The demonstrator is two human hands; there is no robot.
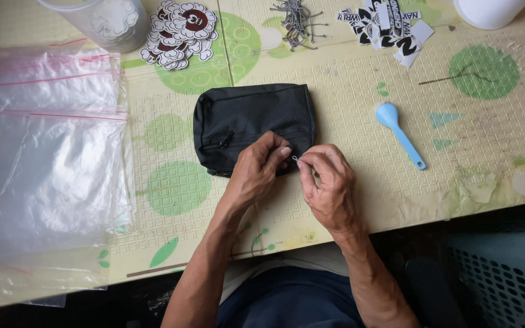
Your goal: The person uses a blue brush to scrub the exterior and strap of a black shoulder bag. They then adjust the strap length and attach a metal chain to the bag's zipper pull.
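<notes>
A small black zip pouch point(247, 118) lies flat on the patterned mat in the middle of the table. My left hand point(256, 173) rests on its lower right corner and pinches the fabric there. My right hand point(329, 185) is just to the right, its fingertips pinching a tiny silver metal piece point(295, 159) at the pouch's edge. The two hands nearly touch. A zip pull shows on the pouch's left side.
A stack of clear zip bags point(47, 152) covers the left. Cartoon stickers point(180, 30), a pile of small metal chains point(296, 21), black-and-white labels point(387, 24), a clear tub point(113, 21) and a white cup point(490, 12) line the back. A blue spoon point(399, 133) lies right.
</notes>
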